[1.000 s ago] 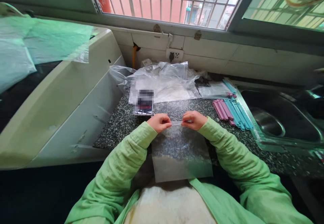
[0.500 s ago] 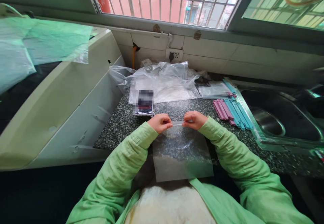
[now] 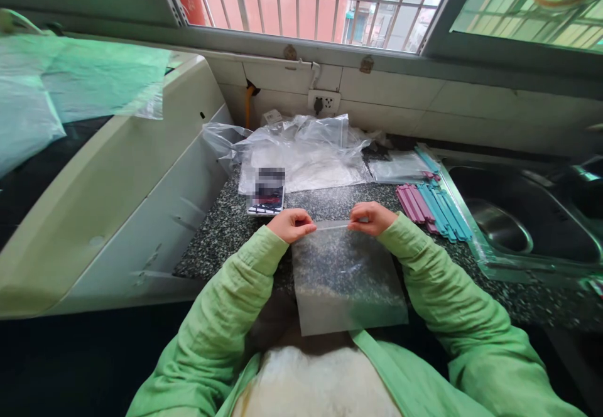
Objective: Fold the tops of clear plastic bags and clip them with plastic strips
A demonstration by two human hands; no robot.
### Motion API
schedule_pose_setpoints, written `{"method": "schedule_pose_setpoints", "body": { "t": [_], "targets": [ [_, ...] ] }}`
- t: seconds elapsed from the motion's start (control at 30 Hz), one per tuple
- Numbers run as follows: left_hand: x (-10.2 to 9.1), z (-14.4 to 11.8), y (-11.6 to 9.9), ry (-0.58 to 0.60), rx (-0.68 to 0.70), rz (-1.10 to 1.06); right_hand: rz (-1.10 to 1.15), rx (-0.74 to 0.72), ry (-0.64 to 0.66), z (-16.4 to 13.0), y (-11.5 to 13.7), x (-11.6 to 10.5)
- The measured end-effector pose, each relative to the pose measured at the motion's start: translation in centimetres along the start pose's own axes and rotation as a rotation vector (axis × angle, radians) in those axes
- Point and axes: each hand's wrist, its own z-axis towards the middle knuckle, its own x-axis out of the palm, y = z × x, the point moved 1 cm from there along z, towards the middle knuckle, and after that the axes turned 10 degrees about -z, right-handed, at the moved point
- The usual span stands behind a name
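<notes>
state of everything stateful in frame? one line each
Clear plastic zip bag: flat, top edge pinched at both ends.
Left hand: shut on the bag's top edge.
Right hand: shut on the same edge.
Pink and blue plastic strips: lying loose, side by side.
Pile of clear plastic bags: crumpled, untouched.
Steel sink: no water visible.

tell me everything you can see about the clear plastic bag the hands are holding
The clear plastic bag is a flat, roughly square pouch of thin see-through film; the speckled countertop shows through it. Its far edge is pinched at one end by the left hand and at the other by the right hand, pulled taut between them. The rest lies over the counter's near edge toward the person. It looks empty, lightly wrinkled and glossy.
</notes>
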Motion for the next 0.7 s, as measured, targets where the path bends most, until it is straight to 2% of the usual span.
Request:
{"method": "schedule_pose_setpoints", "body": {
  "t": [0.3,0.7],
  "targets": [
    [-0.42,0.01,0.21,-0.042,0.026,-0.002,-0.026,0.0,0.002,-0.34,-0.08,-1.15],
    [-0.24,-0.05,0.05,-0.054,0.022,0.018,0.002,0.071,0.087,-0.46,0.19,-0.91]
  ]
}}
